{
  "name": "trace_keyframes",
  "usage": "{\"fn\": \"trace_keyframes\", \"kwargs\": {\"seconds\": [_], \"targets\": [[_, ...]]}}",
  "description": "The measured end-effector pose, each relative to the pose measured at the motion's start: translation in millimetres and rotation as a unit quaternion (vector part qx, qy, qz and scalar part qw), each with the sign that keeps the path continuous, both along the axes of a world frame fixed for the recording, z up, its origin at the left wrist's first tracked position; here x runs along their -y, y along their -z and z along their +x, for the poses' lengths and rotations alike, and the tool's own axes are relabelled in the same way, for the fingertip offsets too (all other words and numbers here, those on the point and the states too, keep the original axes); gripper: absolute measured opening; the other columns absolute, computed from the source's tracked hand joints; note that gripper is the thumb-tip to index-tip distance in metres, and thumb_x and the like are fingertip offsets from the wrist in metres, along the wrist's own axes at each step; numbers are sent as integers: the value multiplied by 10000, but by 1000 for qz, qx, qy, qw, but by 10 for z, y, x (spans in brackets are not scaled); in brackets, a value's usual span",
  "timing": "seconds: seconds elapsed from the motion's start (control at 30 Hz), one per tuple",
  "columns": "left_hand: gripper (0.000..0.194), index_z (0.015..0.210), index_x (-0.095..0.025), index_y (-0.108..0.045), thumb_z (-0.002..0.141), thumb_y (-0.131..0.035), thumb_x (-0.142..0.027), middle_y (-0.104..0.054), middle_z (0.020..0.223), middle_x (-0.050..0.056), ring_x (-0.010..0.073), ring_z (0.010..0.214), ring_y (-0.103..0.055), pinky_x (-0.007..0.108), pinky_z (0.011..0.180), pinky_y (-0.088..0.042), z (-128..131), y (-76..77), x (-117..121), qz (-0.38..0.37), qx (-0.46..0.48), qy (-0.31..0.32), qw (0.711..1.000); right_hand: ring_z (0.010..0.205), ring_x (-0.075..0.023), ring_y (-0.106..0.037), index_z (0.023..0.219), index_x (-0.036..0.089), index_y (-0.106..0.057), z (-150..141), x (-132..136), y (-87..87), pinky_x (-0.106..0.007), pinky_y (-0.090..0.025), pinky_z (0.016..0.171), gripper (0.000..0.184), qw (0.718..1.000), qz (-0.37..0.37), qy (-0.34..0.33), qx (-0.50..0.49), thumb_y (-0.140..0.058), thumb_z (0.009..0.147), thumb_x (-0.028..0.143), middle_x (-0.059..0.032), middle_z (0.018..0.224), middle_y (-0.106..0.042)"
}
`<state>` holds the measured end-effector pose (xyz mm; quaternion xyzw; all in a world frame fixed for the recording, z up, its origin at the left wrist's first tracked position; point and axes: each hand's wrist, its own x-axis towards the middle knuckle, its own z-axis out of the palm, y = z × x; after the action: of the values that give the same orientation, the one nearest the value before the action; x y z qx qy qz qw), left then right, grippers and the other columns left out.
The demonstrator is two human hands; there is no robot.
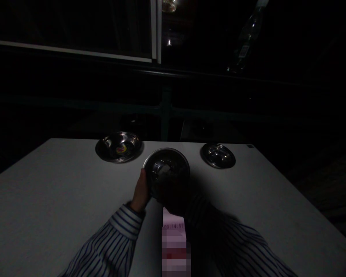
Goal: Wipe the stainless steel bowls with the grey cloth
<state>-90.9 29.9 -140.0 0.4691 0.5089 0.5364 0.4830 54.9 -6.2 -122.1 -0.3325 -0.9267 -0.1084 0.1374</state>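
The room is very dark, with a pale frame (156, 32) at the top and one clear bottle (248, 38) in the gloom at upper right. Below them stands one white worktop (60, 200), its far edge running across the middle of the view. One small dark tag (250, 146) sits at its far right corner.

Three round metal vessels are in sight: one bowl in the hands and two dishes resting on the worktop near the far edge. The wide dish (118, 142) is on the left, with one yellow and red sticker (121, 149) inside; the smaller dish (218, 156) is on the right, well apart from it.

The bowl (176, 166) is between and nearer than the two, at the middle of the worktop. Being round, it has no long axis; its mouth faces up and tips towards the wearer. One pale patch shows inside, too dim to identify.

Two hands are at work, both in striped sleeves. The left hand (140, 191) grips the bowl's left side, thumb along the rim, other fingers hidden. The right hand (174, 196) is in deep shadow at the near right side; whether its fingers are open or closed I cannot tell. One lit pinkish panel (173, 218) reading 00:14.57 shows below it.
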Motion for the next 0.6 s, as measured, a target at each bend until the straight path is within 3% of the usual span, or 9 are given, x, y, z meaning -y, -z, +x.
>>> {"fn": "trace_keyframes", "kwargs": {"seconds": [0.07, 0.17, 0.27, 0.37, 0.5, 0.6], "targets": [[668, 1140, -137, -600, 832, -258, -620, -656, 1134, 100, 231, 1139, -533, 373, 985, -372, -9, -2, 3, 4, 1, 4, 1000, 1160, -279, -472, 1184, 124, -516, -99, -39, 13, -515, -344, 1002, 336, 1000, 0, -22, 10, -426, 862, 159, -139, 1194, -563], [668, 1138, -138, -599, 832, -254, -622, -640, 1165, 94, 221, 1161, -513, 356, 1004, -348, -30, -1, 13, 7, -1, 0, 1000, 1134, -286, -489, 1179, 113, -520, -125, -41, -5, -530, -335, 1000, 333, 1000, -3, -24, 13, -402, 872, 164, -144, 1158, -582], [664, 1132, -146, -601, 832, -251, -624, -637, 1171, 86, 218, 1159, -514, 352, 1005, -345, -26, 3, 20, 3, -4, -6, 1000, 1197, -345, -419, 1261, 90, -442, 1, 30, -56, -608, -299, 981, 437, 1000, -9, 19, 1, -460, 839, 200, -200, 1261, -492], [659, 1118, -154, -614, 831, -252, -624, -653, 1143, 84, 222, 1137, -534, 361, 994, -360, 1, -3, 21, -3, -2, 2, 1000, 1262, -355, -331, 1286, 114, -418, 63, 61, -76, -607, -291, 990, 484, 999, -22, 24, 2, -492, 831, 261, -195, 1348, -403], [673, 1124, -140, -611, 830, -250, -626, -660, 1128, 96, 227, 1140, -534, 367, 998, -360, 1, -16, 18, -2, -1, 5, 1000, 1213, -294, -413, 1232, 127, -478, -83, -20, -41, -532, -325, 1006, 367, 999, -37, -25, 24, -403, 874, 165, -157, 1256, -510], [675, 1138, -131, -600, 835, -246, -619, -640, 1165, 103, 220, 1158, -518, 356, 1009, -348, -26, -9, 11, 0, -7, -9, 1000, 1201, -292, -425, 1237, 128, -480, -114, -27, -63, -532, -302, 1026, 369, 998, -53, -16, 14, -374, 886, 164, -141, 1237, -529]]}}
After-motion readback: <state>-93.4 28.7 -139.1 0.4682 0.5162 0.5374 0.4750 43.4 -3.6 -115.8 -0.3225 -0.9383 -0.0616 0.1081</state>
